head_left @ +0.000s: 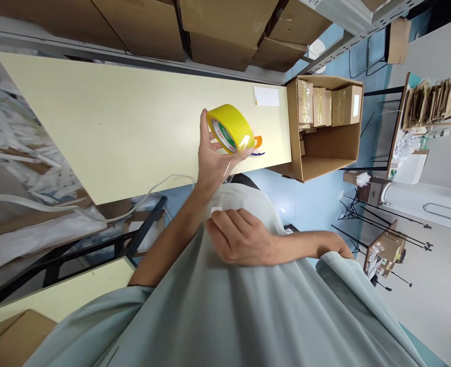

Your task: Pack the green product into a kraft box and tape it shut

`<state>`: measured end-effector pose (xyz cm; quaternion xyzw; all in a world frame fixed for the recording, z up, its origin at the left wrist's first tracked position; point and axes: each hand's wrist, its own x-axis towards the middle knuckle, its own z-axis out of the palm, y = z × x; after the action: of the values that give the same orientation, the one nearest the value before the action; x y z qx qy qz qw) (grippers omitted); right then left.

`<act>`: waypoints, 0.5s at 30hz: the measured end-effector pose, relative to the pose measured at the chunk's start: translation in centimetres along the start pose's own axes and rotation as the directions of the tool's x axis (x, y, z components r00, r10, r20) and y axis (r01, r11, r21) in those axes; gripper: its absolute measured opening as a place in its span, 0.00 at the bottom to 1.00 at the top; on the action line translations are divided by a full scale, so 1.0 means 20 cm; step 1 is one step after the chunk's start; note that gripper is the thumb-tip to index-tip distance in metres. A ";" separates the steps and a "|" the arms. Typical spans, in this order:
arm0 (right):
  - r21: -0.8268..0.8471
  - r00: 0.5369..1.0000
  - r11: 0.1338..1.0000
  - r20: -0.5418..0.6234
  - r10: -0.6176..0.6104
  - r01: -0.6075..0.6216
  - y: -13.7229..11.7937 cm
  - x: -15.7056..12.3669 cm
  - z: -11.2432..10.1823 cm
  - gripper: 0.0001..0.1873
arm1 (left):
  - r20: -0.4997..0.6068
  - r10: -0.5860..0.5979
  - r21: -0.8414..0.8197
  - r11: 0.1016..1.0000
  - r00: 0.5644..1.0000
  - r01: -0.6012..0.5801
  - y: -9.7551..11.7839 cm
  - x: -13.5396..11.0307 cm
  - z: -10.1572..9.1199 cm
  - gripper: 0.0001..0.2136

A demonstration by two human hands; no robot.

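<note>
My left hand [213,165] is raised over the near edge of the pale yellow table [141,117] and grips a roll of yellow packing tape [235,122], tilted, with a white and green label inside its core. A thin clear strip [227,171] runs from the roll down towards my right hand [241,237]. Close to my shirt, that hand is closed with its fingers curled tightly, and a small white tab [216,209] shows at its fingertips. The strip's end is hidden in the fingers. Partly behind the roll lie an orange object [258,141] and a dark blue one.
A white card [266,96] lies near the table's right end. Beyond stands an open carton [330,158] holding several taped boxes. Large cartons [225,30] fill the shelf along the far side. A white cable [149,191] hangs along the near edge, with paper scraps [15,132] at left.
</note>
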<state>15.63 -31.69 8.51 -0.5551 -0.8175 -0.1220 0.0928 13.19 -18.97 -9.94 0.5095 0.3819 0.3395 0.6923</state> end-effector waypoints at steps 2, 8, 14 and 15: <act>0.043 0.999 0.999 0.033 -0.007 0.005 0.00 -0.02 0.01 0.15 | -0.025 -0.047 -0.016 0.999 0.999 0.047 -0.02 0.05 0.00 0.71; 0.119 0.987 0.992 0.155 0.028 -0.047 0.03 -0.04 0.03 0.15 | 0.053 -0.063 -0.061 0.996 0.997 0.066 -0.10 0.09 0.03 0.74; 0.207 0.973 0.976 0.231 0.013 -0.062 0.02 -0.01 -0.06 0.13 | 0.063 -0.116 -0.047 0.992 0.991 0.119 -0.15 0.04 0.05 0.74; 0.224 0.964 0.973 0.267 -0.013 -0.049 0.02 -0.01 -0.07 0.12 | 0.057 -0.115 -0.054 0.992 0.992 0.118 -0.14 0.04 0.04 0.73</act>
<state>16.03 -32.14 9.91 -0.5594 -0.8261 0.0495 0.0461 14.52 -19.37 -12.71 0.4752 0.3825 0.2957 0.7351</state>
